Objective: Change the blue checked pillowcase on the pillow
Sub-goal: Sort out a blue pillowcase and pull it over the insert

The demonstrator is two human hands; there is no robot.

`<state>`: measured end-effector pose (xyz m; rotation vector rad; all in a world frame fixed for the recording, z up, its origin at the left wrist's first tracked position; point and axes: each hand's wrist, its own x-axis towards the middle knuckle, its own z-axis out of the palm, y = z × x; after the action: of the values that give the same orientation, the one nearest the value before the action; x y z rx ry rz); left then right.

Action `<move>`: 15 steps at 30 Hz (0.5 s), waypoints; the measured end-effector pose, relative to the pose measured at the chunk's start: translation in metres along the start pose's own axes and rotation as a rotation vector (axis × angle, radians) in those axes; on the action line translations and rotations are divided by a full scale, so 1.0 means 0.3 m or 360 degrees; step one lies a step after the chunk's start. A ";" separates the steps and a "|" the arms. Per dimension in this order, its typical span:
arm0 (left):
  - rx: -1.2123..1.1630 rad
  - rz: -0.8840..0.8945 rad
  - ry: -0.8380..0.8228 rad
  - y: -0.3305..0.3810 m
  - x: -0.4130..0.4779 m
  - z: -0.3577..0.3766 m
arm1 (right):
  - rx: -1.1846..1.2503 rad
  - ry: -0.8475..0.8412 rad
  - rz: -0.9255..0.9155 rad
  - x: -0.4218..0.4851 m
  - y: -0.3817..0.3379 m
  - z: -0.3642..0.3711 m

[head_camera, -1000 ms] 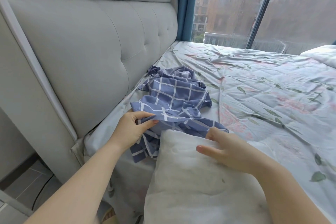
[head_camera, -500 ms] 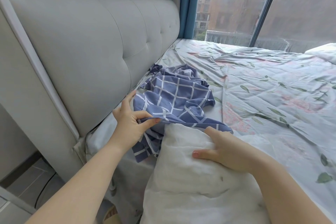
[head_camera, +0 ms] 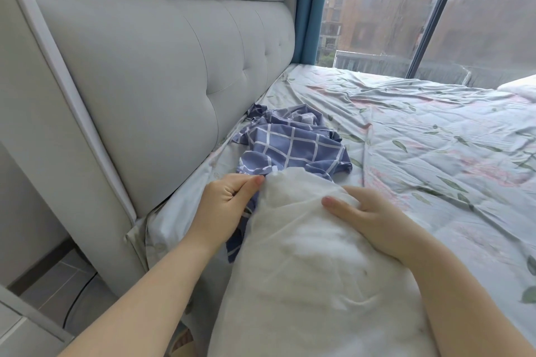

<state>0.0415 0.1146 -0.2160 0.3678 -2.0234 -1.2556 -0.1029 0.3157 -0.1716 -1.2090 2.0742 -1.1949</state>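
On the bed (head_camera: 435,153) — left hand (head_camera: 226,203) pinches checked pillowcase (head_camera: 293,145), right hand (head_camera: 365,214) grips pillow (head_camera: 304,269).

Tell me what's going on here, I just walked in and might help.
The person's left hand pinches an edge of the blue checked pillowcase, crumpled on the bed by the grey headboard. The right hand holds the bare white pillow, its end against the case, not yet inside.
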 end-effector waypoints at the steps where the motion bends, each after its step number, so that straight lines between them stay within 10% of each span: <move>1: -0.0058 -0.0039 0.0019 0.010 -0.004 0.003 | -0.0030 -0.0030 0.0007 0.015 0.003 0.014; 15: -0.0121 -0.0286 -0.0041 0.056 -0.063 -0.001 | -0.0277 0.0137 0.0100 0.106 0.045 0.049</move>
<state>0.0571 0.1332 -0.2093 0.5084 -1.9931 -1.4488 -0.1149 0.2851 -0.1896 -1.1773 2.3027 -1.0735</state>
